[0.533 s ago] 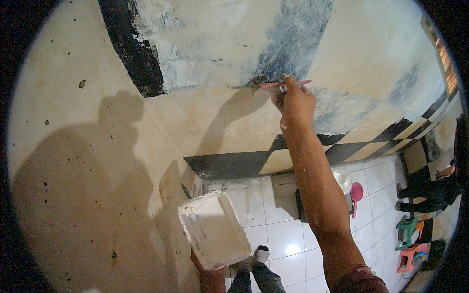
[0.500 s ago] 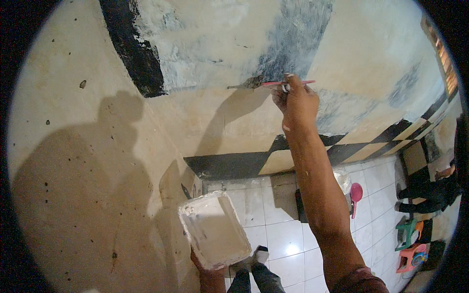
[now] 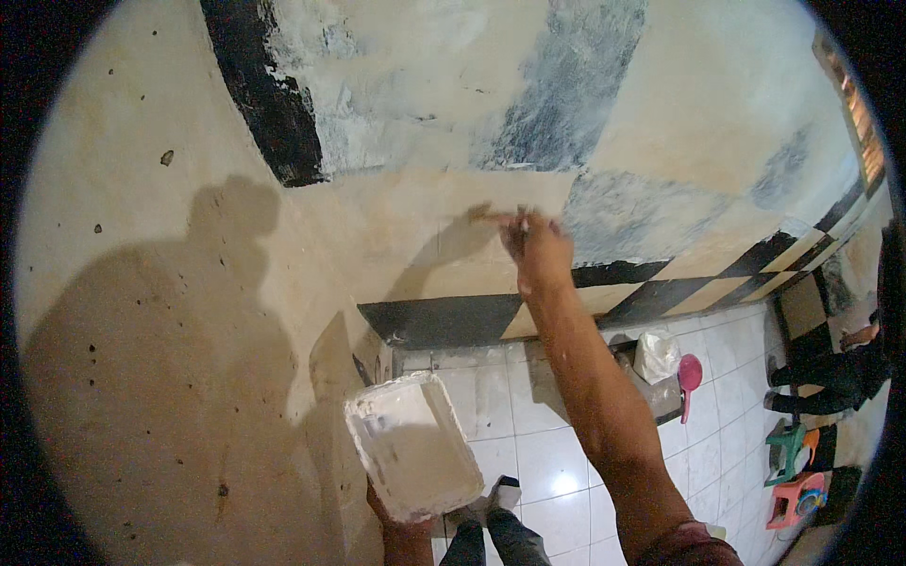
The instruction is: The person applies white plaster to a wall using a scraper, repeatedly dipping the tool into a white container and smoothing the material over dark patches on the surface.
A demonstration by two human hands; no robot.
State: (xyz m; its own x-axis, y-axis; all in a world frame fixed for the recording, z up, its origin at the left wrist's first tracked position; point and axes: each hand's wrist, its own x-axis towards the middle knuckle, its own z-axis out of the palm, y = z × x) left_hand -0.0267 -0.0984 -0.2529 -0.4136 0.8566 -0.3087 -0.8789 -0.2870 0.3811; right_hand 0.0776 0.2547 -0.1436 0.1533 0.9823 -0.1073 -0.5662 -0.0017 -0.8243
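My right hand [image 3: 543,250] reaches out to the wall and is closed around a thin, flat spreader [image 3: 493,218], blurred by motion. The spreader is close to the cream part of the wall [image 3: 425,203], below a patch where whitish coating thinly covers black paint; I cannot tell whether it touches. Low on the left, my left hand [image 3: 389,509] grips a rectangular tub [image 3: 469,443] from below, its fingers mostly hidden. Off-white paste coats the tub's inside and rim.
Black and cream squares [image 3: 453,319] run along the wall's foot. On the tiled floor [image 3: 557,453] are a white plastic bag [image 3: 657,357], a pink dipper [image 3: 691,373], a green stool [image 3: 785,448] and a pink stool [image 3: 791,500]. Another person [image 3: 826,373] is at far right.
My right hand has come down the wall and slightly left with the spreader, uncovering the smeared black patch and the bag on the floor. My left hand and the tub have barely moved.
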